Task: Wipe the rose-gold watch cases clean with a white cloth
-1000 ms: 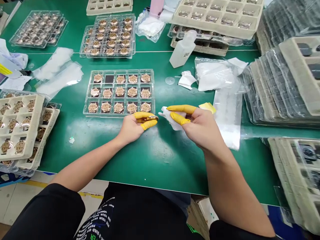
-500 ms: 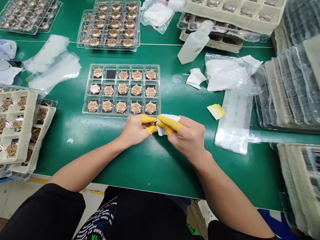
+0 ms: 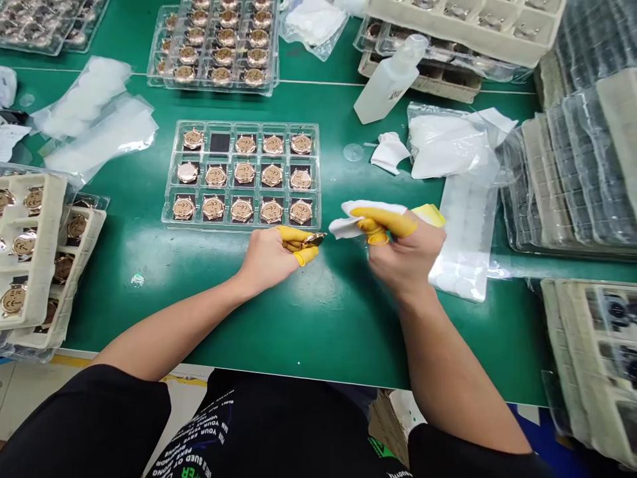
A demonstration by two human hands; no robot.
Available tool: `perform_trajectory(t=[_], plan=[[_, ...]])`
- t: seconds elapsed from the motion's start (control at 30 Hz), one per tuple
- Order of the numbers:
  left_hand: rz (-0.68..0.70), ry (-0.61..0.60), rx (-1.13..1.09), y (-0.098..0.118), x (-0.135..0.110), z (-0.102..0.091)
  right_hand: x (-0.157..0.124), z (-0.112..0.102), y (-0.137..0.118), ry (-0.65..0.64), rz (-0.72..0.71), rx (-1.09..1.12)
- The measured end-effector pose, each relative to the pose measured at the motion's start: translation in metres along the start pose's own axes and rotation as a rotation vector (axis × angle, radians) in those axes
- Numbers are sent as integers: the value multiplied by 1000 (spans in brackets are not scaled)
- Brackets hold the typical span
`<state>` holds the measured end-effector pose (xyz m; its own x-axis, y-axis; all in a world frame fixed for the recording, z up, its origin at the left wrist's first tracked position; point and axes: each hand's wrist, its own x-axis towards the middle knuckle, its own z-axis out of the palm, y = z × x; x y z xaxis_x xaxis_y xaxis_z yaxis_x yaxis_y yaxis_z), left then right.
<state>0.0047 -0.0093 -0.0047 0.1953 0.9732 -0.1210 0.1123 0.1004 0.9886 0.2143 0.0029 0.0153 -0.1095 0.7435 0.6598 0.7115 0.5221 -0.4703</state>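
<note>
My left hand (image 3: 276,255), in yellow finger cots, is closed on a gold watch case (image 3: 313,239), pinched edge-on between thumb and fingers just below the clear tray (image 3: 239,228). To its right, apart from the watch case, my right hand (image 3: 398,242) grips a white cloth (image 3: 346,228); its fingers also wear yellow cots. The tray holds rows of gold watch cases, most with a marked back facing up, on dark pads. One compartment in the far row, second from left, shows only its black pad (image 3: 219,143).
A translucent bottle (image 3: 385,86) stands at the back right, near white cloths in a bag (image 3: 448,146). A yellow-and-white pad (image 3: 432,214) lies behind my right hand. Stacked trays (image 3: 587,172) line the right side; trays of watch cases (image 3: 37,245) stand at the left.
My right hand has moved right and slightly away from me with the white cloth, parting from the left hand. The watch case in my left hand now shows. The left hand stays nearly in place.
</note>
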Motion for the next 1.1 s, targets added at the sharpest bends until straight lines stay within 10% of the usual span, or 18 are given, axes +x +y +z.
perform_trajectory(t=[0.2,0.4,0.73,0.93,1.1], plan=[[134,50,242,4,-5,-4,-13,7,-18,-206,-360,-141],[143,124,186,0,-3,-5,-12,8,8,-208,-130,-357],[110,-36,-224,3,4,0,-5,-3,-25,-151,218,348],[277,74,89,3,-2,-5,-17,20,-30,-73,-142,30],[129,119,-72,3,-5,-1,-18,16,-16,-66,-139,-201]])
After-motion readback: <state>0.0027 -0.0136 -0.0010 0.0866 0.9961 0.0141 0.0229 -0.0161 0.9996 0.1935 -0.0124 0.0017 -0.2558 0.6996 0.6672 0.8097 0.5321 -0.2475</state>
